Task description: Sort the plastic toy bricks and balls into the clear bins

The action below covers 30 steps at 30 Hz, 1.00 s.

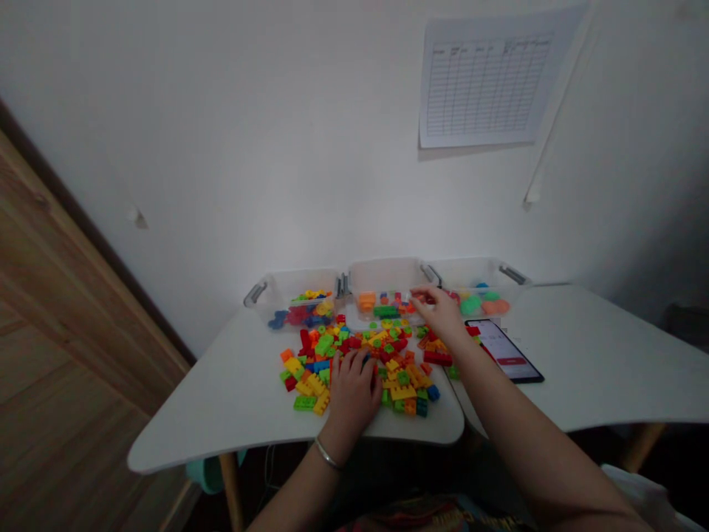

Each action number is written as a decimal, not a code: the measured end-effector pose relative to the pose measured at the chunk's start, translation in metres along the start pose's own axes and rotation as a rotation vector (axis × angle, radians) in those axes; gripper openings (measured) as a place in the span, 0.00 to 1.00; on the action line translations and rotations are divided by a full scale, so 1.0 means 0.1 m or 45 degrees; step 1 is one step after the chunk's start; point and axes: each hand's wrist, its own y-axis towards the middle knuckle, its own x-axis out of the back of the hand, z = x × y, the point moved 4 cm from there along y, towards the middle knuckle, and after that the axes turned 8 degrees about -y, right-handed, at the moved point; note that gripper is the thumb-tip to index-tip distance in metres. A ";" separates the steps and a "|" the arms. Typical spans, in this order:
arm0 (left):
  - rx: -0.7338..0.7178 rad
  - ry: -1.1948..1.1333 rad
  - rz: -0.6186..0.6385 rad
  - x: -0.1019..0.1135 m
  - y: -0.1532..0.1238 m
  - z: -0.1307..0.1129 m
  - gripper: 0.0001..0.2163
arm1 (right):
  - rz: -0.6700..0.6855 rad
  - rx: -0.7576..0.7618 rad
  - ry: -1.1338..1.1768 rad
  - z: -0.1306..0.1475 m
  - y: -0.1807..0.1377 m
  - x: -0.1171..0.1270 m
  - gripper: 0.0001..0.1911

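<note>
A pile of small plastic building bricks (388,362) in red, yellow, green, orange and blue covers the middle of the white table (233,399). My left hand (354,388) rests palm down on the near part of the pile, fingers bent onto the bricks; a thin bracelet circles its wrist. My right hand (440,307) reaches forward over the rim of the middle clear bin (382,284), fingers pinched on a small red brick (419,296). Three clear bins stand in a row at the back: the left bin (293,295) and right bin (476,284) flank the middle one.
A phone (507,351) with a lit screen lies right of the pile, on a second white table (609,355) set against the first. A printed sheet (487,81) hangs on the wall. A wooden door stands at left. The bins hold sorted coloured pieces.
</note>
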 end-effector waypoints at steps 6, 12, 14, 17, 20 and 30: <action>0.003 -0.007 -0.003 0.01 0.01 -0.01 0.10 | 0.457 0.132 -0.323 -0.17 -0.50 -0.15 0.07; -0.007 -0.012 -0.003 0.00 0.01 -0.01 0.11 | 0.558 0.217 -0.384 -0.31 -0.79 -0.28 0.11; -0.008 -0.014 -0.005 0.01 0.01 -0.01 0.11 | 0.543 0.306 -0.324 -0.33 -0.82 -0.31 0.11; -0.008 -0.012 -0.004 0.01 0.01 -0.01 0.11 | 0.505 0.325 -0.287 -0.39 -0.84 -0.34 0.12; -0.020 -0.007 -0.010 0.01 0.00 -0.01 0.11 | 0.438 0.254 -0.285 -0.46 -0.84 -0.35 0.14; -0.005 0.002 -0.002 0.02 0.01 -0.02 0.11 | 0.467 0.193 -0.425 -0.42 -0.81 -0.34 0.12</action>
